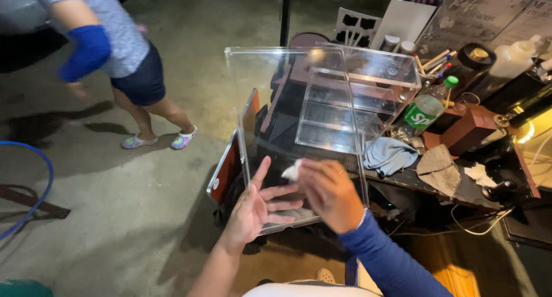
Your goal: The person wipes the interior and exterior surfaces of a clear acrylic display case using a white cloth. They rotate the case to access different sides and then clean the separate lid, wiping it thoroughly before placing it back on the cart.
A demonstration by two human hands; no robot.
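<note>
The left hand [253, 208] lies open and flat, fingers spread, pressed against the near wall of a clear acrylic box [299, 130], bracing it rather than grasping anything; the right hand [329, 193], just beside it, is pinched shut on a small white wad of tissue [292, 171] held at the fingertips against the same clear panel. Wiping here seems to go best with the flat palm steadying the panel while the wad moves in short, light strokes, since thin acrylic flexes and marks easily and a hard rub could tip the box off its perch. The box is glossy, hard and square-edged, with sharp glints along its rims and inner dividers showing through. Just beyond the grip, past the box's far side, lies a crumpled blue-grey cloth [390, 154], soft and folded, and a limp brown rag [440, 167] on a dark table [420, 185]. Farther off stand a green plastic bottle [428, 107] and a white squeeze bottle [512, 58]. Well apart, to the left of the hands, 1 other person [109, 50] walks over the rough concrete floor [144, 216].
</note>
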